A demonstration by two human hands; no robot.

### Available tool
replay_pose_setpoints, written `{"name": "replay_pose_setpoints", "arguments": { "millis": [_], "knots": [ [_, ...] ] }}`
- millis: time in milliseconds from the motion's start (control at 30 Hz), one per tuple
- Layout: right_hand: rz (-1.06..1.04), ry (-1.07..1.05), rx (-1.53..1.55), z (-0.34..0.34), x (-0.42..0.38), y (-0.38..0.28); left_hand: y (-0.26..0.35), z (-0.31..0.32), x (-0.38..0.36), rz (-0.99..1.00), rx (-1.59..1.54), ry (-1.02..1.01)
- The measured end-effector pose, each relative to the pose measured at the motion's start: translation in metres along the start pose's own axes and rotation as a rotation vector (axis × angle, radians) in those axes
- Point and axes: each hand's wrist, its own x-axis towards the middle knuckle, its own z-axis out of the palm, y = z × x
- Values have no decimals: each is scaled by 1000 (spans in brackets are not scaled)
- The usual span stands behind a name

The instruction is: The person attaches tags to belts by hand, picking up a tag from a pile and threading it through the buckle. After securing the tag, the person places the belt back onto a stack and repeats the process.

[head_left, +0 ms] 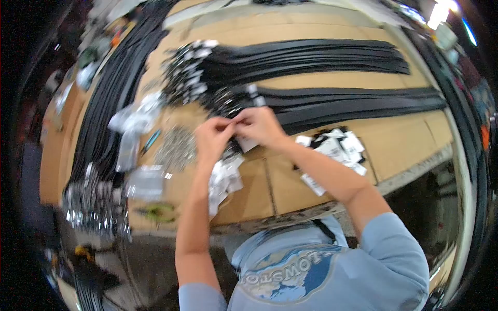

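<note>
My left hand (pixel 208 139) and my right hand (pixel 259 124) meet over the table, thumbs and fingertips pinched together. Whatever lies between the fingertips is too small and blurred to make out. Just below my right hand shows a white tag (pixel 248 144). Right behind the fingers are the buckle ends (pixel 226 99) of a stack of black belts (pixel 353 106), stretching off to the right. Loose white tags (pixel 224 181) lie under my left wrist. Beside that hand is a heap of small metal pieces (pixel 176 149).
Farther back lies another belt stack (pixel 311 58) with tagged buckles. More black belts (pixel 111 98) run along the left side. Around the cardboard-covered table (pixel 249 194) are green-handled pliers (pixel 158 211), a blue tool (pixel 151 141), plastic bags (pixel 137 114) and a tag pile (pixel 334 150).
</note>
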Motion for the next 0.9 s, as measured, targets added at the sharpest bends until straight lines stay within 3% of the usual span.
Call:
{"name": "replay_pose_setpoints", "arguments": {
  "millis": [167,333,533,900],
  "knots": [
    [-7,2,111,5,1,8,-8,-11,2,-131,-243,-119],
    [-12,-60,-64,0,-2,-12,-15,-14,2,-250,-368,-158],
    [-69,-44,-89,3,0,-11,-19,-8,-3,-212,-502,-123],
    [-69,-29,-87,5,2,-10,-20,-5,-9,-145,-409,-47]
  ]
}}
